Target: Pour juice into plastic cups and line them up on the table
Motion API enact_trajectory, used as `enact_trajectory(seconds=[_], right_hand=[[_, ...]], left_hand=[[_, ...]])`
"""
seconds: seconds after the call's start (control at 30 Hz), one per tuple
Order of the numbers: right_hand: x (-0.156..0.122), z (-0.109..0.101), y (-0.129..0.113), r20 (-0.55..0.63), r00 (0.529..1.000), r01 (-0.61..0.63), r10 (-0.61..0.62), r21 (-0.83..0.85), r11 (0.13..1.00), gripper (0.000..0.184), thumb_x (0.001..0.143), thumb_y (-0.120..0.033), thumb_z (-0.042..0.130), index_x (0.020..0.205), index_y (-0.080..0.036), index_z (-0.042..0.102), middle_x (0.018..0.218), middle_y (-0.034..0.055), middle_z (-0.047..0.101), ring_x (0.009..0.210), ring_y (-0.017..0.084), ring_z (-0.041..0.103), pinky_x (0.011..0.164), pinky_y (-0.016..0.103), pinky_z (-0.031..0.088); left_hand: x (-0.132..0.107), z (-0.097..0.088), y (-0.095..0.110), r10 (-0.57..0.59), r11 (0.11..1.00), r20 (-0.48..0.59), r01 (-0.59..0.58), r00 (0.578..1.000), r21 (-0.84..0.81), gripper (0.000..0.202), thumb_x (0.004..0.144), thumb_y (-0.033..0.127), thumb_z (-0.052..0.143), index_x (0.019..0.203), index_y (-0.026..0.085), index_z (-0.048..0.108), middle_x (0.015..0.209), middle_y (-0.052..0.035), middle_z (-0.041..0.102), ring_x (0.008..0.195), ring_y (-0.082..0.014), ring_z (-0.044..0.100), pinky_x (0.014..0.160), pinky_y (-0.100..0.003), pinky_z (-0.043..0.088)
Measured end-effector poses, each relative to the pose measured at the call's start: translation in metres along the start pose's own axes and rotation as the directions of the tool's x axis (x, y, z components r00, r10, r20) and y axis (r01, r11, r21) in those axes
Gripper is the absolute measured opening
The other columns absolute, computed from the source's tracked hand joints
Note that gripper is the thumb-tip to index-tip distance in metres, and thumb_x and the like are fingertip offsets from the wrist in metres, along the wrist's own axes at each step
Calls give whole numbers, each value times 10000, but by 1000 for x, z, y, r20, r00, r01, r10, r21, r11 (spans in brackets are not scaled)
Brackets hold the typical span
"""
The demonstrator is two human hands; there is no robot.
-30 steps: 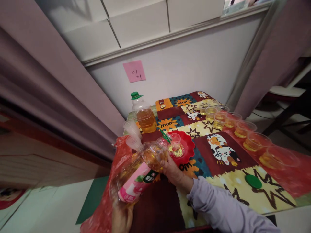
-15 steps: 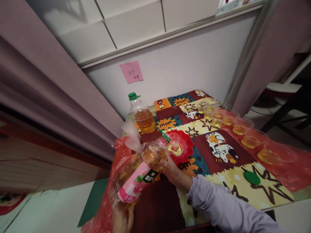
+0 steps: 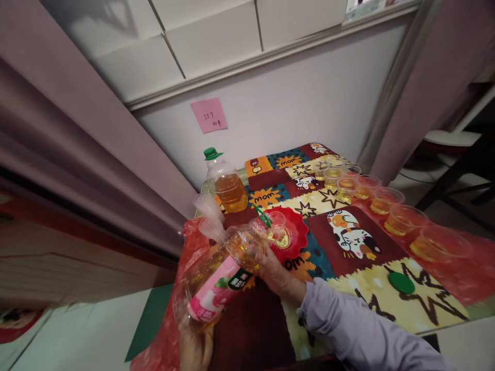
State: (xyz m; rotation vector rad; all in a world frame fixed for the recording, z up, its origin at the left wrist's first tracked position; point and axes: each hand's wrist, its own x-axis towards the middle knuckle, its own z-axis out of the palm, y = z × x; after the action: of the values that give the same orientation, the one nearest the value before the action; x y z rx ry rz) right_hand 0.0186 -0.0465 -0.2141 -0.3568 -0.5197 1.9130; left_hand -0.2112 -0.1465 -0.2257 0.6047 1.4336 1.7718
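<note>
A large clear bottle (image 3: 235,257) with a pink label and amber liquid lies tilted between both hands, its neck toward the upper right. My left hand (image 3: 196,346) is wrapped round the bottle's base from below. Fingers of my right hand (image 3: 275,272) grip it near the shoulder. At the mouth, a green ring handle sticks up, over a clear plastic cup (image 3: 276,221) standing in a red scalloped dish (image 3: 296,239). The liquid's level in that cup is hard to make out. A green cap (image 3: 401,282) rests on the patterned mat to the right.
A second bottle with a green cap (image 3: 231,190) stands at the back left. Beside it lean stacked plastic cups (image 3: 211,224). Several cups of pale yellow drink (image 3: 404,219) line the right edge on red plastic film (image 3: 474,270). A wall (image 3: 290,103) rises behind.
The bottle has shifted very slightly, staying tilted over the cup with both hands on it. Everything else looks the same.
</note>
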Motion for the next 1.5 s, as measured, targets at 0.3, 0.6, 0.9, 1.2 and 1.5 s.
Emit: enact_trajectory(seconds=[0.3,0.6,0.9,1.2,1.5], right_hand=[[0,1,1,-48,999,4,-4,-7,1000,1036,764,-578,1054,1621,-378,507,1531,86,774,1374,351,774,1100,530,680],[-1,0,1,-56,998,0,-1,-16,1000,912,763,-575,1044,1525,-375,586,1504,75,791,1294,361,798,1035,536,694],[-1,0,-1,-32,999,-3,2,-31,1000,946,784,-588,1030,1582,-389,562,1533,72,771,1322,353,783,1025,519,698],[-2,3,-1,-56,998,4,-4,2,1000,967,764,-561,1050,1575,-373,561,1521,75,782,1320,341,789,1105,540,671],[-1,-1,1,-62,998,7,-7,-4,1000,941,789,-557,1034,1585,-395,561,1560,67,763,1354,355,771,1078,547,684]], left_hand=[[-5,8,6,-29,1000,-35,29,999,-10,770,646,668,1067,1274,276,854,1175,-98,884,970,-310,824,848,-364,722],[-5,7,4,-58,997,-31,56,998,-55,702,603,556,1113,1210,295,876,1186,-46,893,946,-224,832,786,-242,677],[-3,6,1,-52,996,-18,51,998,-74,676,635,568,1098,1216,303,876,1218,-36,895,989,-226,835,787,-232,678],[-1,1,-2,-48,997,-32,46,998,-68,777,615,644,1096,1263,280,871,1219,-80,892,1011,-259,835,804,-257,692],[-2,3,1,-60,996,-14,59,998,-63,792,671,568,1079,1377,307,833,1347,-79,863,1142,-287,824,883,-296,696]])
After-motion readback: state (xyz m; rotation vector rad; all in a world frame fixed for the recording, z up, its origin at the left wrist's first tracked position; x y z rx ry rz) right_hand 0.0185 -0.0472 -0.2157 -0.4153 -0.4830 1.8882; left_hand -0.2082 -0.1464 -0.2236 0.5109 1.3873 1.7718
